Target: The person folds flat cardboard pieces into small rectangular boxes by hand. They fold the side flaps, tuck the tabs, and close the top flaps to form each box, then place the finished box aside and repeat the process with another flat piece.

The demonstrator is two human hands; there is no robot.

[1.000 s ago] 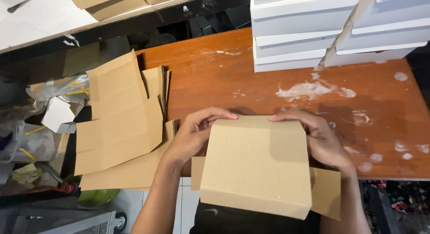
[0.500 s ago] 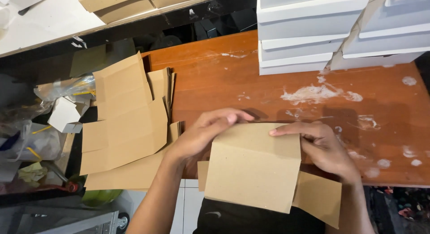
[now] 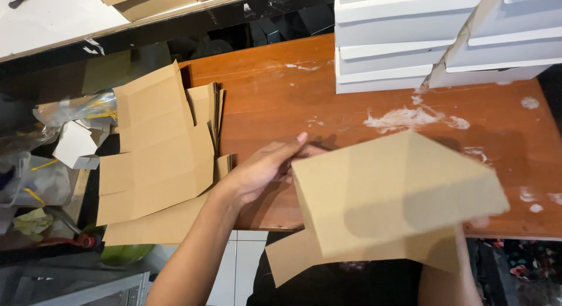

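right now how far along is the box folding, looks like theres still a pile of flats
Done: none of the brown boxes shows finished; the stacked white boxes at the back of the table are closed. In hand: the left hand grips the edge of a partly folded cardboard box, raised over the table edge; the right hand is hidden behind it. Left: a pile of flat cardboard blanks lies unfolded beside the left hand.

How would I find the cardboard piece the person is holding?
Start at the brown wooden table with white smears. At its near edge, the left hand touches a folded brown cardboard box, raised off the table. Unlike the flat cardboard sheets stacked to the left, it is bent into shape, not flat.
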